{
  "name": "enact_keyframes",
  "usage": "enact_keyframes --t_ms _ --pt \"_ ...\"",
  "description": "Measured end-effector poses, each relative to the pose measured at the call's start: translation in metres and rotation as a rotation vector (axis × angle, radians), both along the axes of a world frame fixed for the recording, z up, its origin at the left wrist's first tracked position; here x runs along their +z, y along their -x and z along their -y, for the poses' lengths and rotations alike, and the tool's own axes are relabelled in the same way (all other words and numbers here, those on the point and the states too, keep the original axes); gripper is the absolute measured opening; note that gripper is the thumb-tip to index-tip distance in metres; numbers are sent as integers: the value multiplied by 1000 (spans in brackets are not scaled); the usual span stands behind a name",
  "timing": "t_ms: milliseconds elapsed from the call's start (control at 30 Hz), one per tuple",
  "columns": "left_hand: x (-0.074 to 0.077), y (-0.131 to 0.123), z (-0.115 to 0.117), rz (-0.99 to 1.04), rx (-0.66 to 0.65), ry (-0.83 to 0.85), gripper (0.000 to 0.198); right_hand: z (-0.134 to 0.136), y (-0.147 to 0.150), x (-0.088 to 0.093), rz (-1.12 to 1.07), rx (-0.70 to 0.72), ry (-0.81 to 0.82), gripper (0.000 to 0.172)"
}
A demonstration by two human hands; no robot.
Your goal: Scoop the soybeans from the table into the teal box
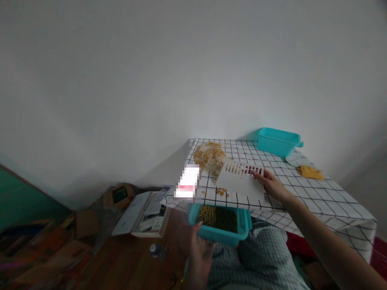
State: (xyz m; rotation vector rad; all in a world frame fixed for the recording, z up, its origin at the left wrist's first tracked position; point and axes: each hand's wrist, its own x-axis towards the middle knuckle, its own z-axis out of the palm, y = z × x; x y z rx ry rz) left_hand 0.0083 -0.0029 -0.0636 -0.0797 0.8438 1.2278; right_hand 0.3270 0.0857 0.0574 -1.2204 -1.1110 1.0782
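My left hand [198, 247] grips the near edge of a teal tub [242, 225] held below the table edge; the tub holds yellowish beans on the left and dark green ones on the right. My right hand [272, 184] holds a white slotted scoop [238, 181] flat on the checked tablecloth [317, 193], fingers closed on its right end. A pile of yellowish beans [210, 155] lies on the cloth just beyond the scoop, and a few loose beans [221, 191] sit near the table's front edge.
A second teal tub [278, 141] stands at the table's far side by the wall. A yellow cloth [311, 172] and a clear bag lie at the right. On the wooden floor to the left are cardboard boxes [119, 195], papers and a small bottle [157, 250].
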Motion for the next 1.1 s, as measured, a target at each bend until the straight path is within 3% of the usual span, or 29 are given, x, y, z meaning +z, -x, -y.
enact_keyframes --t_ms 133,433,700,900,1100 --pt "3 -1 1 -23 -9 -11 49 5 4 3 15 31 15 54" --pt "-9 2 0 -15 -30 -38 61 6 7 7 -39 22 44 62" --pt "1 0 1 -24 -35 -29 53 5 3 -3 -24 54 74 47" --pt "5 0 1 -5 -27 0 52 14 16 1 -85 156 90 58" --pt "13 -1 3 -23 3 18 41 5 25 12 -74 81 47 61"
